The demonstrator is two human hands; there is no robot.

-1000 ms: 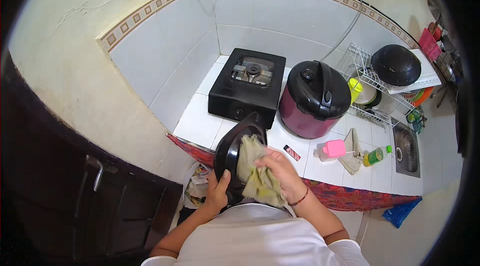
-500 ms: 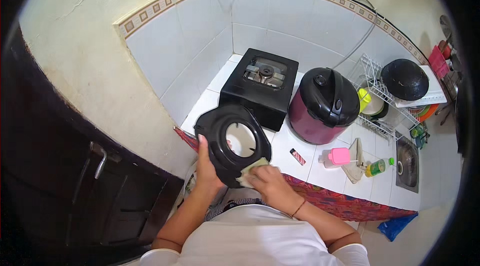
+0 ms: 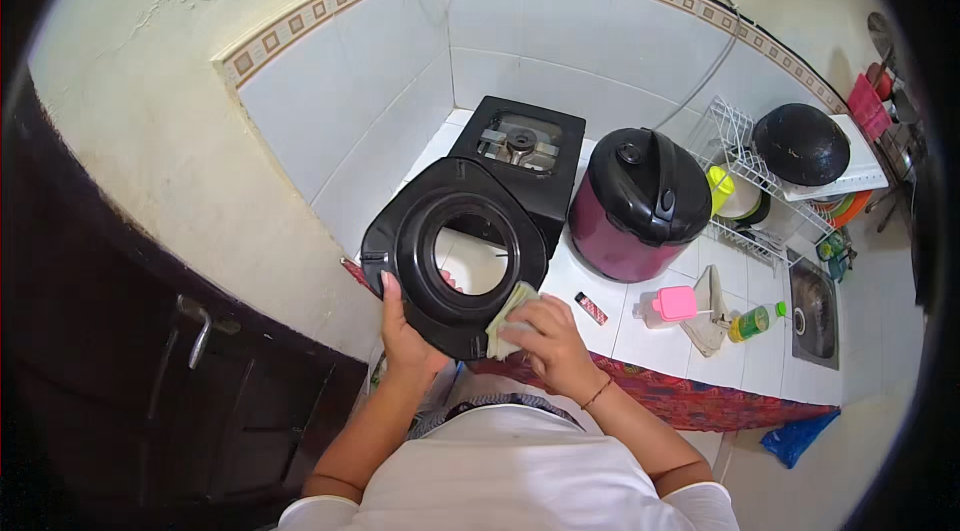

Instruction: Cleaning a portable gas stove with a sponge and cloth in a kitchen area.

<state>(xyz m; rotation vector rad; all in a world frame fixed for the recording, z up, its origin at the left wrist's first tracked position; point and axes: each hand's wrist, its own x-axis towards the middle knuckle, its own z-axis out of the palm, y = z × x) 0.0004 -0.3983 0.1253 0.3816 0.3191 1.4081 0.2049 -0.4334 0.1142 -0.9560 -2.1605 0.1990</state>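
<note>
Off the counter in front of me, my left hand [image 3: 402, 331] grips the lower left edge of a glossy black stove drip tray [image 3: 405, 251]. Its thumb lies on the near face; the other fingers are mostly hidden behind. The tray has a large round hole and is tilted, so the white counter shows through it. At the tray's lower right edge, my right hand [image 3: 548, 343] presses a folded pale yellow-green cloth [image 3: 507, 326] against the rim. Just beyond the tray stands a black single-burner stove [image 3: 560, 186], its metal burner [image 3: 520, 141] uncovered.
Right of the stove is a maroon rice cooker [image 3: 635, 231] with a black lid. A lighter [image 3: 591, 308], a pink-lidded container [image 3: 674, 304] and a bottle [image 3: 750, 323] stand or lie nearer the sink [image 3: 815, 316]. A dish rack [image 3: 735, 131] bears a black wok [image 3: 800, 146]. A dark door [image 3: 110, 331] is at left.
The drip tray has been raised and turned to face me more, its hole showing wider. My right hand and the cloth have shifted up and right along its edge.
</note>
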